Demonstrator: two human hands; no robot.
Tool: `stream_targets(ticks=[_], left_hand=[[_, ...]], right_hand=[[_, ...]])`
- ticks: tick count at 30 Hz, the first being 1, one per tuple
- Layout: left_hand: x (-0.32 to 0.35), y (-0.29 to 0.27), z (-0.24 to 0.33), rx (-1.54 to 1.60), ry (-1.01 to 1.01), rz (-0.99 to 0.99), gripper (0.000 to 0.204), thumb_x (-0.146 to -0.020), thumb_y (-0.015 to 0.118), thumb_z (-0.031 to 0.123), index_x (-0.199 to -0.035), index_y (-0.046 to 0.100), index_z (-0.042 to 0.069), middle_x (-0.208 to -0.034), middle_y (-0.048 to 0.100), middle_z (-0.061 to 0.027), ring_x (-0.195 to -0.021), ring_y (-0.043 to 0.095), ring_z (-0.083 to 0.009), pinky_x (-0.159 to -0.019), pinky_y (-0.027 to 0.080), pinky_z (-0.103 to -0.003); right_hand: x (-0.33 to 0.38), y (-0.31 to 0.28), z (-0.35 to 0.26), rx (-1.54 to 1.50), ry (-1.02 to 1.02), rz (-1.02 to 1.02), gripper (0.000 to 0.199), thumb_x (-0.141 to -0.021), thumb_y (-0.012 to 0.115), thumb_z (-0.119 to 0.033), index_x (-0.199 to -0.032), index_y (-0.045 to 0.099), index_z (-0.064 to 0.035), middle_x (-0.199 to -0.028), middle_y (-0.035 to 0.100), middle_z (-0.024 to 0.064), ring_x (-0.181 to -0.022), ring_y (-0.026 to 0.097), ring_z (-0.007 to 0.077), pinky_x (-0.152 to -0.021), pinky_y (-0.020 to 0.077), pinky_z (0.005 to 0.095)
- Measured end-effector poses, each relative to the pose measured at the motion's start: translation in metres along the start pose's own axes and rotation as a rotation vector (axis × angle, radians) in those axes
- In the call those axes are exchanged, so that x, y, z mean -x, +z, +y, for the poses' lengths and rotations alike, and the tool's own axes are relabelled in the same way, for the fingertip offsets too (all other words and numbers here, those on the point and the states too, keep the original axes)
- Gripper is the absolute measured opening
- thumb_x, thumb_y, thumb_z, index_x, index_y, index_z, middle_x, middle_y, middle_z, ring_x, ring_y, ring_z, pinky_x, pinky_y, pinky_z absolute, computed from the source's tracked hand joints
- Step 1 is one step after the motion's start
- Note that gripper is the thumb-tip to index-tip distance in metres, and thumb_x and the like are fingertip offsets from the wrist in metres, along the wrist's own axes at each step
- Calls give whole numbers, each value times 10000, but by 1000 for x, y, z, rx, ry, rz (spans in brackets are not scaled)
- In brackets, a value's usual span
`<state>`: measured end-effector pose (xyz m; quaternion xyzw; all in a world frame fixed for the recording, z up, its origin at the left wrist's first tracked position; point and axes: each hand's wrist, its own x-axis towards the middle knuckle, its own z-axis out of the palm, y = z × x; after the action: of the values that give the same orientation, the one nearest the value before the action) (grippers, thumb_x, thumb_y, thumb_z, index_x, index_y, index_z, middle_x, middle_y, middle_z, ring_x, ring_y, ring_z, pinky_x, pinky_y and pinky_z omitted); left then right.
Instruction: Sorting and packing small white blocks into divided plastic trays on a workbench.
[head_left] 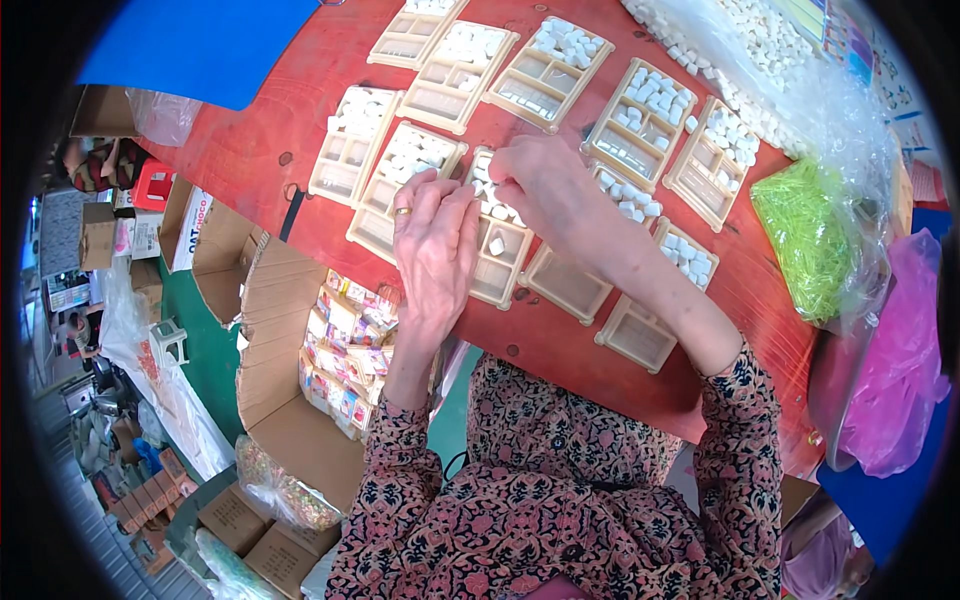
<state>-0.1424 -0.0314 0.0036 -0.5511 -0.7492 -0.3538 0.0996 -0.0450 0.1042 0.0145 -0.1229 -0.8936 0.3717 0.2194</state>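
Observation:
My left hand (435, 245), with a ring on one finger, lies palm down over the edges of two beige compartment trays. Its fingers are loosely bent and a little apart, and the thumb is hidden. Beyond the fingertips, small white pieces (418, 153) fill the top section of the left tray (373, 225). My right hand (545, 185) bends over the upper end of the middle tray (492, 282), fingers pinched together; whatever they hold is hidden. White pieces lie under both hands, and a single white piece (497, 246) sits in a lower compartment of the middle tray.
More part-filled trays (640, 120) stand in rows on the red table (330, 60). At the far right are a heap of white pieces (750, 50), a bag of green strips (800, 240) and a pink bag (895, 360). A cardboard box (270, 390) of small packets stands left, below the table.

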Motion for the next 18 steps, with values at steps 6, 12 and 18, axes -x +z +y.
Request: stream_targets(ticks=[6, 12, 18], left_hand=[[3, 1, -3, 2, -13, 16, 154, -758, 674, -26, -913, 667, -25, -921, 624, -132, -982, 568, -365, -876, 458, -433], [4, 2, -2, 20, -28, 25, 146, -762, 673, -24, -908, 666, -23, -920, 625, -130, -1000, 563, -361, -887, 453, -436], [5, 0, 0, 27, -61, -4, 139, -765, 673, -17, -903, 666, -18, -923, 624, -129, -1016, 559, -365, -894, 448, -441]], right_hand=[[-2, 2, -5, -10, -32, -32, 58, -726, 558, 14, -773, 572, 46, -796, 581, 216, -817, 583, 412, -712, 485, 469], [0, 12, -12, 11, -57, 34, 63, -714, 571, 25, -769, 547, 42, -835, 549, 209, -790, 582, 391, -683, 456, 441], [0, 10, -23, 228, -81, -96, 70, -717, 569, 5, -779, 599, 19, -911, 578, 206, -885, 607, 348, -706, 520, 430]])
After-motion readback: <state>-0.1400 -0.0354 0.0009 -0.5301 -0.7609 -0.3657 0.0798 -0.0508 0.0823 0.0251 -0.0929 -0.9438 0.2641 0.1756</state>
